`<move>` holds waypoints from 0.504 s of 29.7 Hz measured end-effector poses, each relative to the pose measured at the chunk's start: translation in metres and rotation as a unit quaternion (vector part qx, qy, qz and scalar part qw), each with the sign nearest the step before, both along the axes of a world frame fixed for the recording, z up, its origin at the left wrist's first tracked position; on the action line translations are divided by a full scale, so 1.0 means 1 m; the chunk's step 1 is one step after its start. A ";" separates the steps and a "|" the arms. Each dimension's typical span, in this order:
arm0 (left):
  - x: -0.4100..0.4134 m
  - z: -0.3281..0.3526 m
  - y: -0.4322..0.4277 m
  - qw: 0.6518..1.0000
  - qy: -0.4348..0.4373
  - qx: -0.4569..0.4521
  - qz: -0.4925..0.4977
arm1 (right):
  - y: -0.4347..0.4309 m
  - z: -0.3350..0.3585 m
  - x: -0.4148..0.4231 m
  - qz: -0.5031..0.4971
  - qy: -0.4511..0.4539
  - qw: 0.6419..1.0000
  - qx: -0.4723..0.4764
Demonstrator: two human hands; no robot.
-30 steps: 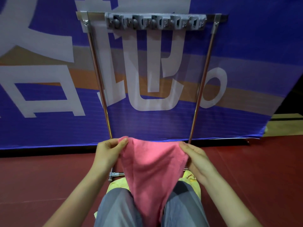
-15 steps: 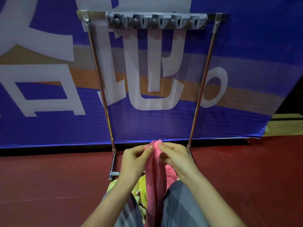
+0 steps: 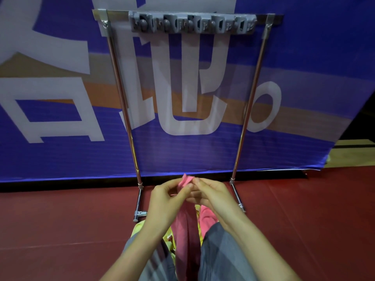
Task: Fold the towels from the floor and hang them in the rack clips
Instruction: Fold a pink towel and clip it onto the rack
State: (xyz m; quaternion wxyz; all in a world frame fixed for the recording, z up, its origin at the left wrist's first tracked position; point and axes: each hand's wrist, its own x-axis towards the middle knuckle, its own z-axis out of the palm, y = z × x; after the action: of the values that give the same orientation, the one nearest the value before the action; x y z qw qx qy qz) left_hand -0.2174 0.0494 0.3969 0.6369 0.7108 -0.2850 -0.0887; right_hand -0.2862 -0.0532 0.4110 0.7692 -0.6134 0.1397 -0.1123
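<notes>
A pink towel hangs folded in half lengthwise between my knees. My left hand and my right hand pinch its top corners together, fingertips almost touching, low in front of the rack. The metal rack stands on the red floor against a blue banner. Its grey strip of clips runs along the top bar, with nothing hanging in any clip. A yellow-green towel lies on the floor under my legs, mostly hidden. Another pink towel lies beside my right knee.
The blue banner with large white characters stands directly behind the rack. Red floor mat spreads left and right of my legs. The rack's foot bars rest on the mat just ahead of my knees.
One second ago my hands held the pink towel spread wide. They have come together at the centre, folding it in half, and now pinch both corners as one.
</notes>
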 end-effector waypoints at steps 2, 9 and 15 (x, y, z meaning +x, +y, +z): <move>0.002 -0.001 0.001 1.000 -0.024 0.013 0.002 | 0.001 0.000 -0.001 0.008 0.000 1.000 0.005; 0.013 0.007 0.012 0.992 -0.112 0.062 -0.023 | -0.002 -0.005 -0.004 -0.024 -0.035 0.997 -0.065; 0.019 0.018 0.017 0.968 -0.203 0.129 -0.077 | -0.011 -0.007 -0.001 -0.050 -0.084 0.961 -0.260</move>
State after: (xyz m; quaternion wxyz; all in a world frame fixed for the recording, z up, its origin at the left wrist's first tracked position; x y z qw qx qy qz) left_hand -0.1982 0.0660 0.4151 0.4599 0.7661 -0.4482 -0.0276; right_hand -0.2872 -0.0644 0.4041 0.5859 -0.7726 0.0709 -0.2340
